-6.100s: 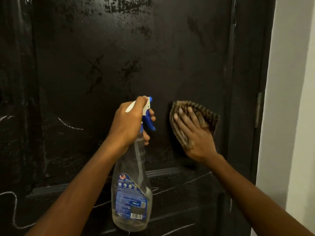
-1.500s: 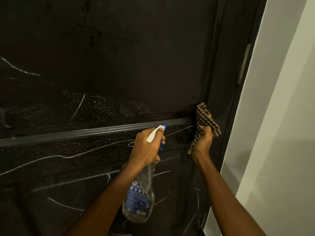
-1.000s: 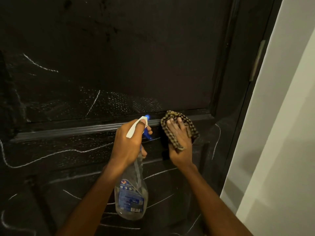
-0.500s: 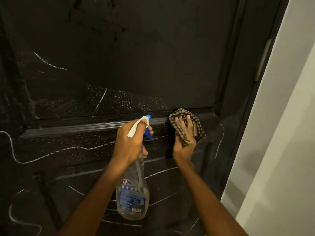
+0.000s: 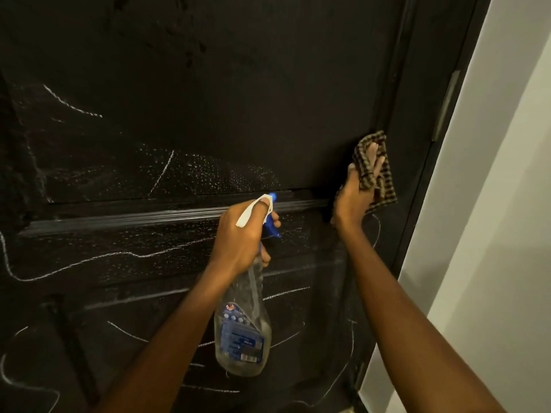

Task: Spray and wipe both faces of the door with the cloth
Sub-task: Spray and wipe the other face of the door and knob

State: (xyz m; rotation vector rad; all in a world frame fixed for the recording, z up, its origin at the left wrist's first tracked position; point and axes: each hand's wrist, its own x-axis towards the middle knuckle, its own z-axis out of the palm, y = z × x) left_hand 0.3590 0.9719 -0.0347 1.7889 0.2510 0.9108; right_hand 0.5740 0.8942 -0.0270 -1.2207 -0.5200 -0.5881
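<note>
Right hand (image 5: 354,195) now farther right, fingers (image 5: 372,153) pressing cloth (image 5: 384,186) to door (image 5: 238,84); left hand (image 5: 241,236) gripping spray bottle (image 5: 243,338).

The door (image 5: 238,84) is black, marked with thin white wavy lines and a band of pale speckled droplets. The cloth (image 5: 380,180) is checked in brown and tan. The bottle (image 5: 243,338) is clear with a blue label, white head and blue trigger. The wall (image 5: 492,204) is white-grey.
</note>
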